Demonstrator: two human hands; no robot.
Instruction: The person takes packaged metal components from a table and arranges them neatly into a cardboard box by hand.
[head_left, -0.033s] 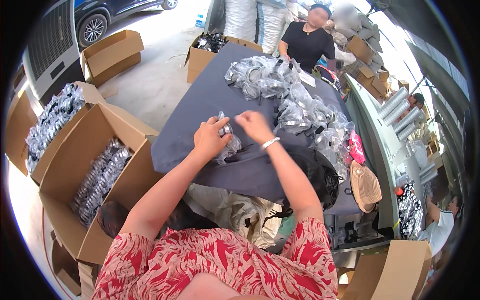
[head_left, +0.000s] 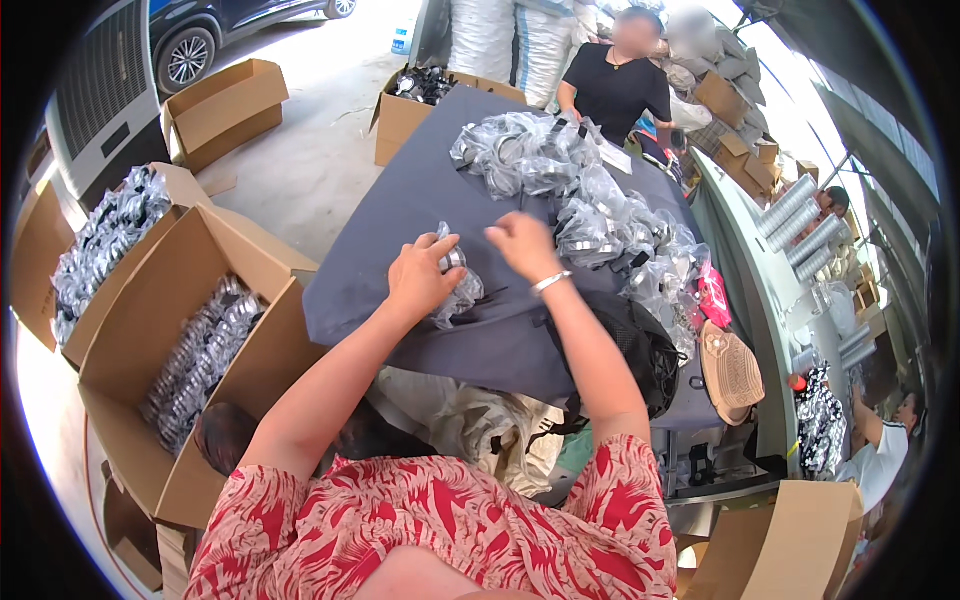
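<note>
My left hand is closed over a round silver metal part in a clear plastic bag, which rests on the grey cloth-covered table near its front edge. To its right, my right hand is raised above the cloth, apart from the left. Its fingers are curled in and a little blurred, so anything pinched in them cannot be made out. Beyond both hands, a heap of similar bagged silver parts spreads over the table's far side and down its right.
At my left stand an open carton and another piled with bagged parts. A black mesh bag, a straw hat and a pink packet lie on the right. Across the table is a person in black.
My right hand has shifted slightly right, farther from my left hand. The left hand stays on the bagged part. The person across the table has moved a little.
</note>
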